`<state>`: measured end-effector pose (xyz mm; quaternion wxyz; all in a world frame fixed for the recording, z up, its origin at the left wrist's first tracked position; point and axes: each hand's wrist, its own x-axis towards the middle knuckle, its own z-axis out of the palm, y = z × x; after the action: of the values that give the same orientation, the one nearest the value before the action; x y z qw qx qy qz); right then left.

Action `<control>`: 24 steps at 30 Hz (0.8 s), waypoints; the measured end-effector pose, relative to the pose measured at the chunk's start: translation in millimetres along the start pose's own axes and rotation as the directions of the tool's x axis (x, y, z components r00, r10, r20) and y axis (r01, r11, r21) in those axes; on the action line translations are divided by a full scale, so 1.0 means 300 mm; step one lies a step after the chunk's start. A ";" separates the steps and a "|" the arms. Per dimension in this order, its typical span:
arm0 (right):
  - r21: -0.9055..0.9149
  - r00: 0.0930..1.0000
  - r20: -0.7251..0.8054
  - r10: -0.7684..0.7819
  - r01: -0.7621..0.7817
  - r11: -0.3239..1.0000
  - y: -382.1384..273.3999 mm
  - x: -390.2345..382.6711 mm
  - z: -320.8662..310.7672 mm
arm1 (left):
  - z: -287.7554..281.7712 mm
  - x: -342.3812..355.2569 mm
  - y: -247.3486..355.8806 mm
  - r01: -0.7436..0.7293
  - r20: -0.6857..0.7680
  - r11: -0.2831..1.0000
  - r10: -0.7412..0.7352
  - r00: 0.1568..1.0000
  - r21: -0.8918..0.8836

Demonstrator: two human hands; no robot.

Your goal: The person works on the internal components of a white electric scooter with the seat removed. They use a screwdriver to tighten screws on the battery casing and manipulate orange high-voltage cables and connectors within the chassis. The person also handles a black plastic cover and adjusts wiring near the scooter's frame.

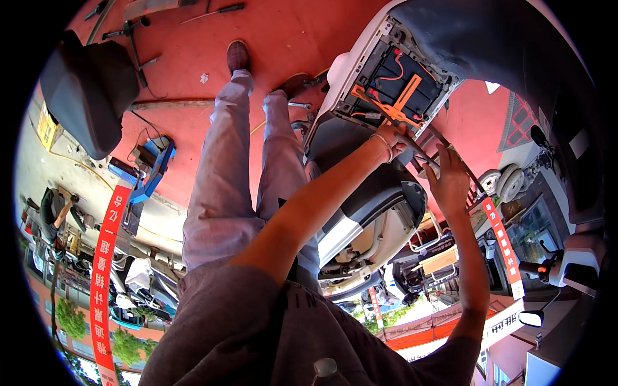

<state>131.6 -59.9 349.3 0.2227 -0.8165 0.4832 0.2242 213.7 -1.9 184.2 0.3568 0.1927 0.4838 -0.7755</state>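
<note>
Left grip (390, 140): the person's fingers curl around the upper end of a dark bar (419, 152). Right grip (449, 182): fingers extended at the bar's lower end; cannot tell whether clasped. Bar: between both hands, before the open compartment (445, 96); slim, seemingly stiff, probably metal, moderately heavy; best held near both ends. Beyond: flat orange strips (405, 95) over a black, boxy battery (390, 67); smooth white shell (347, 67); scuffed red floor (183, 64).

The battery (388, 67) is black, its strap (407, 93) orange
</note>
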 end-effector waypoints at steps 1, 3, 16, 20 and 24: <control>-0.241 0.996 0.006 -0.094 0.093 0.966 0.023 0.000 0.000 | 0.008 -0.006 -0.001 -0.025 -0.011 0.999 0.026 1.000 0.029; -0.063 0.943 0.311 0.119 -0.104 0.993 0.029 -0.071 0.053 | 0.004 0.000 0.008 0.003 -0.027 0.998 -0.001 1.000 0.066; -0.095 0.986 -0.050 -0.157 0.152 0.984 0.079 -0.002 0.060 | -0.045 0.007 -0.006 -0.011 -0.018 0.993 0.014 1.000 0.120; -0.043 0.952 0.305 0.012 0.001 0.999 0.023 -0.155 0.120 | -0.007 0.000 0.030 -0.031 0.022 0.997 0.030 0.999 0.065; 0.669 0.901 0.421 -0.106 -0.229 0.707 -0.184 -0.128 0.080 | 0.003 0.034 0.038 -0.022 0.063 0.984 0.011 0.998 0.175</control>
<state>160.4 4.6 360.7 0.6096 -0.5818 0.4981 0.2043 215.2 -9.5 171.0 0.3595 0.2033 0.4005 -0.8179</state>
